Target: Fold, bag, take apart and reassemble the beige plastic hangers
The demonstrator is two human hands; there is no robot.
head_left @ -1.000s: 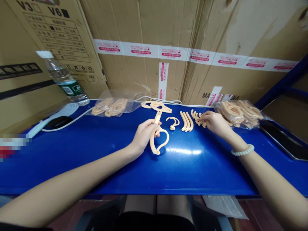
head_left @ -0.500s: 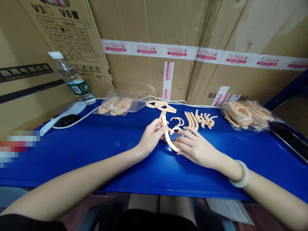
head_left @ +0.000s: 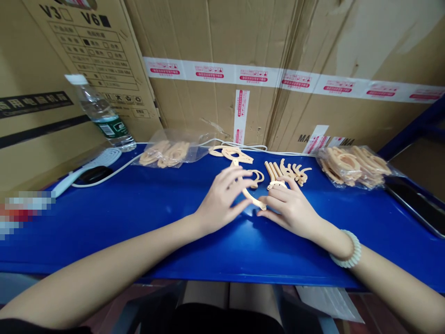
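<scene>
A curved pale wooden strip (head_left: 254, 199) is held at its lower end between the thumb and fingers of my right hand (head_left: 292, 204). A small C-shaped wooden piece (head_left: 277, 184) shows at the same hand's upper fingers; whether it is gripped I cannot tell. My left hand (head_left: 222, 197) has its fingers apart around the strip's upper part, which they partly hide. Just beyond the hands lie thin curved hooks (head_left: 256, 176), several parallel bent strips (head_left: 273, 170), toothed wooden pieces (head_left: 295, 171) and flat looped pieces (head_left: 231, 154).
Clear bags of wooden parts lie at the left (head_left: 167, 153) and right (head_left: 352, 164) on the blue table (head_left: 156, 246). A water bottle (head_left: 109, 125), a white cable (head_left: 114, 175), a black oval object (head_left: 95, 175) and a dark phone-like slab (head_left: 415, 204) are around. Cardboard boxes (head_left: 208, 106) stand behind.
My left fingers have loosened from the strip's upper end and spread apart. The right hand now pinches the strip's lower end, and the C-shaped piece has shifted right with it.
</scene>
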